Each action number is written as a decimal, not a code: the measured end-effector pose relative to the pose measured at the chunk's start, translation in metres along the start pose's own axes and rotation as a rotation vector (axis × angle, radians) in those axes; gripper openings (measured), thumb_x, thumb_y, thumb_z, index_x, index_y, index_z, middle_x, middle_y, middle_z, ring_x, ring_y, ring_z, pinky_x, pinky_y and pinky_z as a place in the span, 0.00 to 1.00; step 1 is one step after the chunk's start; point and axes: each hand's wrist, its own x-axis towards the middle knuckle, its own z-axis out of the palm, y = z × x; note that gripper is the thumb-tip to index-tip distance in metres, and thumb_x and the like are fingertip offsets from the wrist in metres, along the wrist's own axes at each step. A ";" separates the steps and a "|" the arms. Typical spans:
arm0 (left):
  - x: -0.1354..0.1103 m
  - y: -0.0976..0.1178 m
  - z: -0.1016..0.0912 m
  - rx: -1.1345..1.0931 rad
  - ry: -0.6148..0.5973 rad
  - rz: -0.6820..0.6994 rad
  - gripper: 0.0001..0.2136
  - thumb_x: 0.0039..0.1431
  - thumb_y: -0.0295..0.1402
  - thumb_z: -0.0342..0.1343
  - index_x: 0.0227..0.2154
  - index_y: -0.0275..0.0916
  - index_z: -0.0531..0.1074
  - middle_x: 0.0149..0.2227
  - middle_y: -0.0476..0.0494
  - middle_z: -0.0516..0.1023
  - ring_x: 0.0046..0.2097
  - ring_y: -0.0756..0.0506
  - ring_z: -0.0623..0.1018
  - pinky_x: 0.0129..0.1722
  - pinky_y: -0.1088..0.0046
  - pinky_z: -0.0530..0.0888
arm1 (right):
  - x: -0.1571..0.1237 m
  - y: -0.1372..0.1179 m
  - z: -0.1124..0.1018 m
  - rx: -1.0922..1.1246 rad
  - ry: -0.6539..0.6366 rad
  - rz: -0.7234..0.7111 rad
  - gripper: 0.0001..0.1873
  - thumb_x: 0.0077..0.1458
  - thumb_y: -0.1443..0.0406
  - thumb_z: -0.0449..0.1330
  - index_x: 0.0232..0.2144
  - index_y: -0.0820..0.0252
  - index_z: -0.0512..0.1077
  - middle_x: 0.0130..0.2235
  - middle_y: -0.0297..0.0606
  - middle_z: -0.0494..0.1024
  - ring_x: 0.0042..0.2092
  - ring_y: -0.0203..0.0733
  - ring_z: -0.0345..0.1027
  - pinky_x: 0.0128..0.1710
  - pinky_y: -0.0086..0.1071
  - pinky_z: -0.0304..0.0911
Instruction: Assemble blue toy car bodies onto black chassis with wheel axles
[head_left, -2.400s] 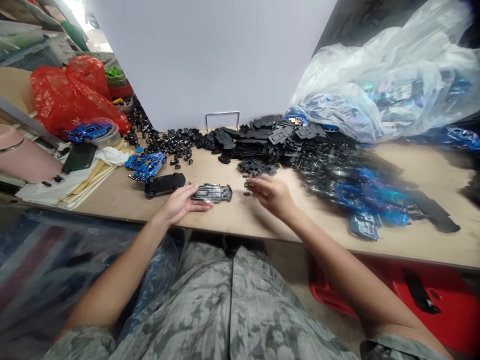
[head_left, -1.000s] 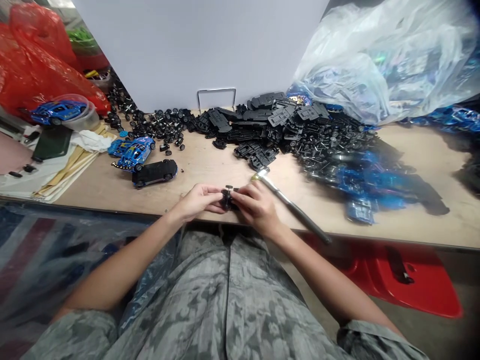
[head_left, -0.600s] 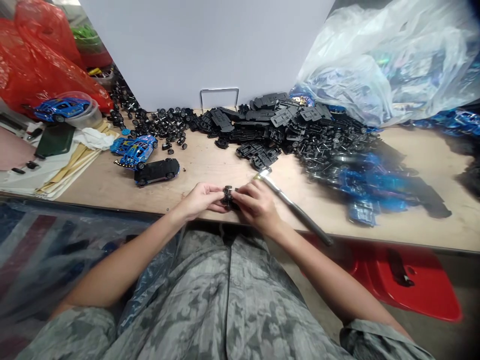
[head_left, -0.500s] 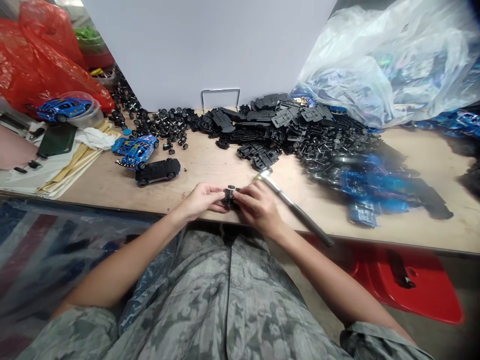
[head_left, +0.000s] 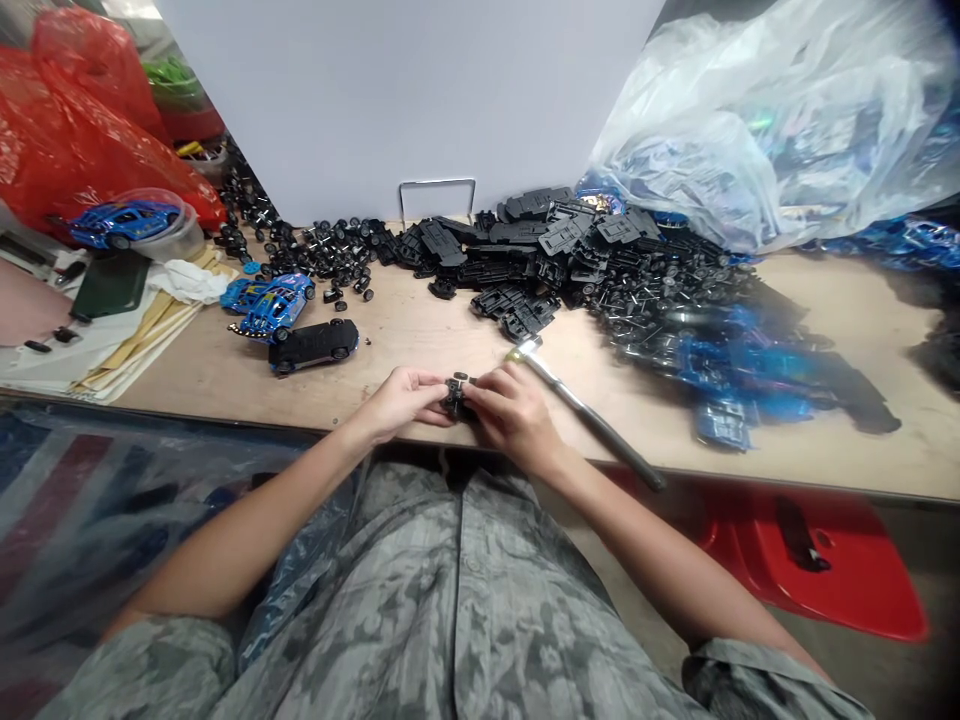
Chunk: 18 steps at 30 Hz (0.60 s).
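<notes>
Pale wooden workbench (head_left: pixel 405 345) under the action, a heap of black toy-car chassis (head_left: pixel 517 255) just beyond the fingers, a metal-shafted tool (head_left: pixel 589 415) lying right beside the right hand (head_left: pixel 514 415). Left hand (head_left: pixel 401 400) and right hand both curl closed, 2 sets of fingertips gripping a small black wheel-and-axle piece (head_left: pixel 457 395) between them!

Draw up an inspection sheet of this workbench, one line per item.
Surface: light wooden workbench, parts spread across it.
Job's things: left hand and right hand pinch a small black toy-car part between them.
Clutter: black chassis pile, loose wheels, blue toy car, black toy car, metal-shafted tool.
Grippers: none; bare hands only.
Cables: nothing seen.
Surroundings: clear plastic bag holding blue cars, red plastic bag.
</notes>
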 end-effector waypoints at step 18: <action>-0.008 0.006 0.008 0.093 0.032 0.053 0.25 0.39 0.40 0.79 0.36 0.31 0.76 0.34 0.41 0.85 0.31 0.49 0.83 0.33 0.74 0.80 | 0.038 0.025 -0.028 0.286 -0.400 0.341 0.19 0.56 0.52 0.70 0.39 0.63 0.81 0.34 0.40 0.80 0.34 0.40 0.71 0.33 0.32 0.62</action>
